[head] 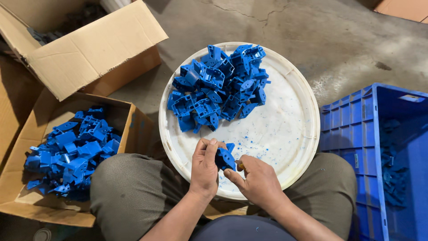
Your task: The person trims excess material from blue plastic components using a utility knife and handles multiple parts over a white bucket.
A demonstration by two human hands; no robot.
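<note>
My left hand (pixel 205 167) grips a small blue plastic part (pixel 225 157) over the near edge of a round white tray (pixel 285 129). My right hand (pixel 256 178) is closed on a small tool with a yellowish handle (pixel 240 164), its tip against the blue part. A pile of several similar blue plastic parts (pixel 218 87) lies on the far left half of the tray. Blue shavings speckle the tray's bare surface. The tray rests between my knees.
An open cardboard box (pixel 129 129) at my left holds several blue parts (pixel 71 149). Another open cardboard box (pixel 89 49) stands behind it. A blue plastic crate (pixel 352 134) at my right holds a few parts. Concrete floor lies beyond.
</note>
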